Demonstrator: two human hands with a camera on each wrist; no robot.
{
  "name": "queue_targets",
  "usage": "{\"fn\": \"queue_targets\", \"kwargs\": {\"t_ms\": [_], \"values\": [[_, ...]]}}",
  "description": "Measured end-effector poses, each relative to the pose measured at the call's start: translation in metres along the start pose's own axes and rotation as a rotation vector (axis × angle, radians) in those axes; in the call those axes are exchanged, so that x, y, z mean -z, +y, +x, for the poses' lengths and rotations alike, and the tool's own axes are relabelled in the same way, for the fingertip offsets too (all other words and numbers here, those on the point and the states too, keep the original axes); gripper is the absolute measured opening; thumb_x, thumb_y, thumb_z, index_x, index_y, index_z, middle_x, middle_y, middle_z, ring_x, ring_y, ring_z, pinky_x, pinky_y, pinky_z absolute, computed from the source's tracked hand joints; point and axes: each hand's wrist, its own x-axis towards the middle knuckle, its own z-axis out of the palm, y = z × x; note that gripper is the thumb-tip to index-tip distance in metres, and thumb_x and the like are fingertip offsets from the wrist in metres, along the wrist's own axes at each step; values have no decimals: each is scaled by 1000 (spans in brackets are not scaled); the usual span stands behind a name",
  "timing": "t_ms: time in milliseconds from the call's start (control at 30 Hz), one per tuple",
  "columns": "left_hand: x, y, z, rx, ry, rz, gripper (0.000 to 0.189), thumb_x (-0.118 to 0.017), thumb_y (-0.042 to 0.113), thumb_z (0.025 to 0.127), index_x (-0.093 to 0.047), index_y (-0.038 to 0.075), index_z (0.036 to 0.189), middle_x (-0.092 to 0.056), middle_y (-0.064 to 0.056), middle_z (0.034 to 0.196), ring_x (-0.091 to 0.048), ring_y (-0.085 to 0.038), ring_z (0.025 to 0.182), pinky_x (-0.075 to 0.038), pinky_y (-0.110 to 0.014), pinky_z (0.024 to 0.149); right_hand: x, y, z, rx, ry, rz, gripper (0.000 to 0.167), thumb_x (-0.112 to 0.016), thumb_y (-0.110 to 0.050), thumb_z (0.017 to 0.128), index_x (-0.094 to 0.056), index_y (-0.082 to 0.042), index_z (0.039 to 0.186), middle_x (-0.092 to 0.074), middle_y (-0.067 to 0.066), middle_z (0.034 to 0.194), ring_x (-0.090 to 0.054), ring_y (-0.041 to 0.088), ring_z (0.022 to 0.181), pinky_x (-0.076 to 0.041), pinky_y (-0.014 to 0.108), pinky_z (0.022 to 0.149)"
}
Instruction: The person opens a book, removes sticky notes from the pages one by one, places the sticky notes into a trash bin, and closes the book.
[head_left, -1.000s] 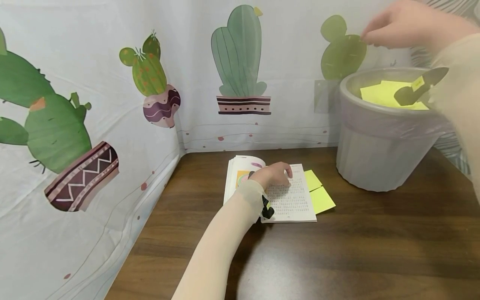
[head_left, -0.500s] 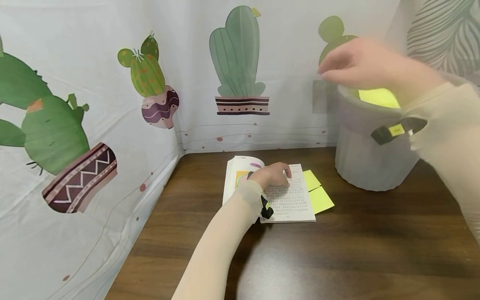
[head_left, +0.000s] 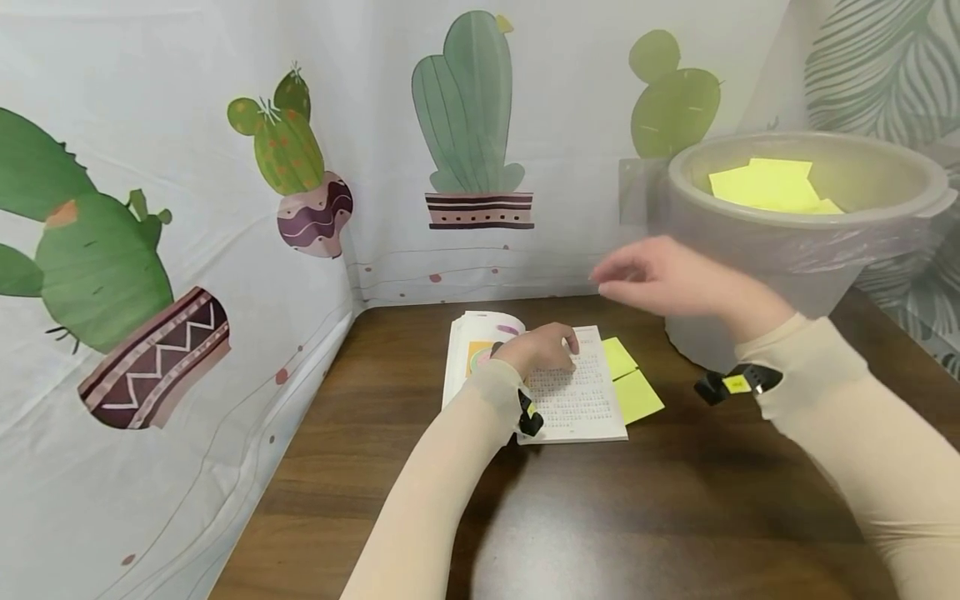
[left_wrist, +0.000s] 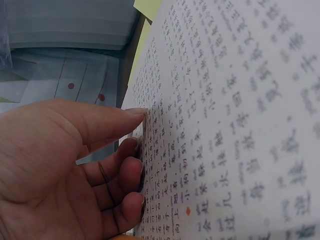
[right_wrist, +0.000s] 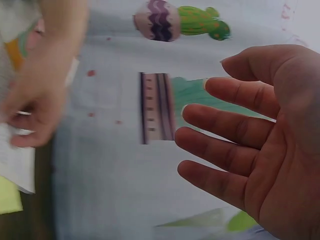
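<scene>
An open book (head_left: 581, 404) lies on the wooden table, its right page covered in printed characters and its left page carrying a colored picture. My left hand (head_left: 543, 348) rests on it; in the left wrist view the loosely bent fingertips (left_wrist: 132, 169) touch the page. My right hand (head_left: 660, 279) is in the air in front of the bin, to the right of the book. Seen from the right wrist, its fingers (right_wrist: 220, 117) are spread and hold nothing. Two yellow sticky notes (head_left: 639, 398) stick out from beneath the book's right edge.
A grey lined bin (head_left: 795, 237) stands at the table's back right, with several yellow notes (head_left: 765, 185) inside. Behind the table hangs a white cloth (head_left: 577, 108) printed with cacti. Dark wooden tabletop (head_left: 637, 525) extends in front of the book.
My right hand has come from above the bin down and left toward the book, uncovering the bin's opening. The left hand has stayed on the page.
</scene>
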Motion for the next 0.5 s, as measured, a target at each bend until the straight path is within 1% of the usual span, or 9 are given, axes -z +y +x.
{"fn": "queue_targets", "kwargs": {"t_ms": [100, 200, 367, 500], "values": [[1, -1, 0, -5, 2, -1, 23, -78, 23, 90, -67, 23, 109, -62, 3, 119, -57, -21, 105, -45, -41, 94, -23, 9, -4, 6, -7, 11, 21, -66, -19, 100, -75, -12, 117, -77, 5, 117, -74, 22, 107, -58, 46, 95], [1, -1, 1, -11, -1, 2, 23, -78, 23, 90, -67, 22, 109, -63, 3, 119, -57, -21, 104, -46, -42, 94, -44, 16, -8, 4, -21, 19, 21, -64, -18, 100, -75, -11, 117, -77, 5, 116, -72, 24, 108, -57, 49, 96], [1, -1, 1, 0, -4, 9, 23, -79, 24, 89, -66, 24, 109, -64, 4, 117, -58, -21, 103, -46, -43, 94, -74, 26, -16, -41, -51, 58, 23, -63, -18, 100, -76, -10, 118, -77, 5, 116, -72, 25, 108, -57, 51, 94], [1, 0, 1, 1, -9, 15, 24, -79, 23, 89, -66, 24, 110, -65, 4, 117, -58, -20, 101, -46, -43, 93, -93, 33, -23, -85, -58, 91, 24, -64, -17, 100, -76, -8, 119, -77, 8, 117, -72, 27, 109, -57, 51, 94]]}}
